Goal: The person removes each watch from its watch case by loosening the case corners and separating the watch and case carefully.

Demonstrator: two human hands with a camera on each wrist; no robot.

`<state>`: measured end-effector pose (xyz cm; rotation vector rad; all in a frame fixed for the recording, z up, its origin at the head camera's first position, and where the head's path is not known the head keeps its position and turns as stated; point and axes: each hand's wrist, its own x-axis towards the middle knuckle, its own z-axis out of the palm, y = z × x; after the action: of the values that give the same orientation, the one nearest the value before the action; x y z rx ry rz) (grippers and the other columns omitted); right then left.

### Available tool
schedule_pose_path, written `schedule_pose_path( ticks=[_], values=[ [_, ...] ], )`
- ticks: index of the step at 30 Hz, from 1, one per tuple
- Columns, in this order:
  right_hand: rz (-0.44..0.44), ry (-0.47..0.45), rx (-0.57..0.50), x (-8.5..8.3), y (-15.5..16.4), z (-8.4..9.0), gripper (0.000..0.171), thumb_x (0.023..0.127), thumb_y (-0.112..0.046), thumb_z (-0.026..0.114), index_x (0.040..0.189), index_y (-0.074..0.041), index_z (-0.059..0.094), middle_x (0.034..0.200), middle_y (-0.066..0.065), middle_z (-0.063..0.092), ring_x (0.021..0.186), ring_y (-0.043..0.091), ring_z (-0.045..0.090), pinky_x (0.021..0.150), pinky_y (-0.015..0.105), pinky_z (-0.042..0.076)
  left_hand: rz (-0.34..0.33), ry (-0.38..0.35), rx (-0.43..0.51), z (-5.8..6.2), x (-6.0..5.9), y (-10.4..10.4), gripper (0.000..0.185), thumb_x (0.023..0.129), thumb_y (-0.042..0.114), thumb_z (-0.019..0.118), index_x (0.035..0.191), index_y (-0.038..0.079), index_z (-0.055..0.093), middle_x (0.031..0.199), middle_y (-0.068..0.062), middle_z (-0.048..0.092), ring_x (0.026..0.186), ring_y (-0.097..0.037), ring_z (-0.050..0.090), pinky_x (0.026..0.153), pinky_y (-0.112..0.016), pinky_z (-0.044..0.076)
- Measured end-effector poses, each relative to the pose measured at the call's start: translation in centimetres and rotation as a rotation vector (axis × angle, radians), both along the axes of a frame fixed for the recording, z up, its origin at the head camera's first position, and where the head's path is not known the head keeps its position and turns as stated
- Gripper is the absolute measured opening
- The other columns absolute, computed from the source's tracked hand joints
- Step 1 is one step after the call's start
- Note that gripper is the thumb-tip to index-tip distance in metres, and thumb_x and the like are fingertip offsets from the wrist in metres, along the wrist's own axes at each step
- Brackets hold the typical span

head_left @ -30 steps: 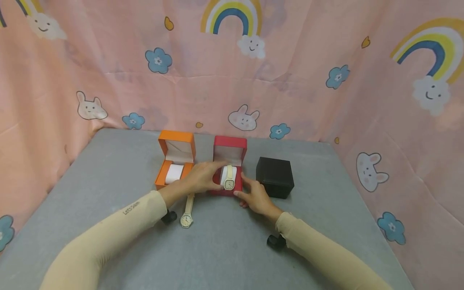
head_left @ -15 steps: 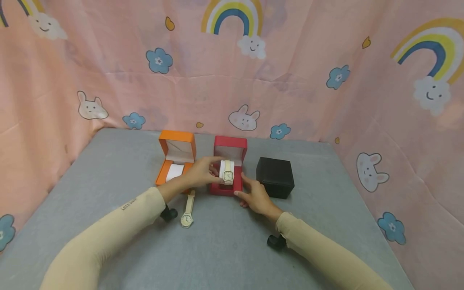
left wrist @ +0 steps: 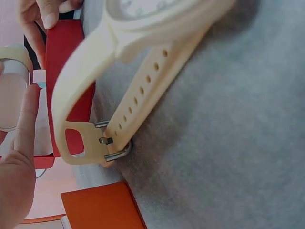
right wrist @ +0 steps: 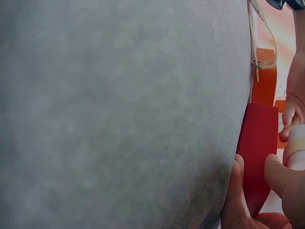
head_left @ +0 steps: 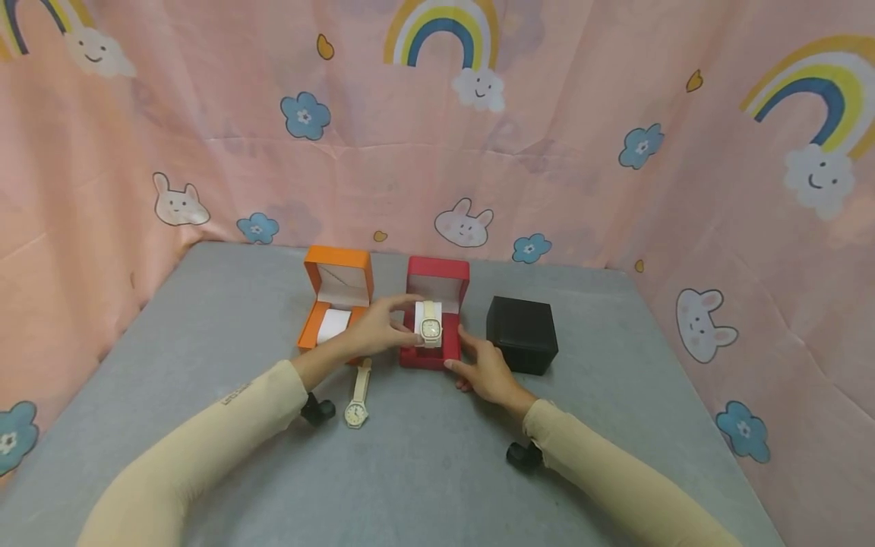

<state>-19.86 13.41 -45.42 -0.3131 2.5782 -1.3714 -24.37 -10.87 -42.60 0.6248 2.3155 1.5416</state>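
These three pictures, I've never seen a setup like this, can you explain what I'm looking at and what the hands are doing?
No machine here: a person wears three cameras. The wide picture comes from the head, looking down at a grey table. The two close-ups come from the wrists, so they look tilted and cropped.

On the table stand an open orange box, an open red box and a closed black box. A loose watch lies in front of the orange box.

The left hand pinches a white cushion with a watch wrapped round it, at the red box. The right hand grips that box's right side.
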Motion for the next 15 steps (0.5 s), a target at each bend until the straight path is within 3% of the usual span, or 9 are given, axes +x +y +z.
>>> schedule_pose_path(
  ticks=[6, 12, 15],
  values=[
    [0.008, 0.0, 0.009, -0.2, -0.1, 0.2, 0.08, 0.092, -0.013, 0.074, 0.158, -0.005, 0.029, 0.154, 0.019, 0.046, 0.053, 0.012, 0.065, 0.056, 0.029, 0.059, 0.03, -0.106, 0.117, 0.5, 0.2, -0.7, 0.074, 0.089, 0.007, 0.076, 0.155, 0.018, 0.042, 0.153, -0.021, 0.044, 0.084, -0.024, 0.076, 0.076, -0.035, 0.062],
    [0.014, 0.006, 0.003, 0.0, -0.1, 0.4, 0.079, 0.093, -0.012, 0.073, 0.158, -0.004, 0.029, 0.154, 0.02, 0.045, 0.054, 0.012, 0.065, 0.056, 0.029, 0.059, 0.048, -0.101, 0.076, 0.6, 0.6, -1.4, 0.075, 0.089, 0.013, 0.078, 0.155, 0.02, 0.043, 0.151, -0.018, 0.049, 0.069, -0.021, 0.068, 0.073, -0.037, 0.06],
    [0.013, 0.003, -0.001, 0.1, 0.0, 0.3, 0.079, 0.093, -0.011, 0.072, 0.158, -0.003, 0.029, 0.154, 0.021, 0.045, 0.054, 0.012, 0.065, 0.057, 0.029, 0.059, 0.056, -0.1, 0.051, 0.4, 0.8, -1.6, 0.074, 0.089, 0.014, 0.078, 0.154, 0.02, 0.043, 0.15, -0.018, 0.051, 0.067, -0.028, 0.066, 0.074, -0.042, 0.059]
  ],
)
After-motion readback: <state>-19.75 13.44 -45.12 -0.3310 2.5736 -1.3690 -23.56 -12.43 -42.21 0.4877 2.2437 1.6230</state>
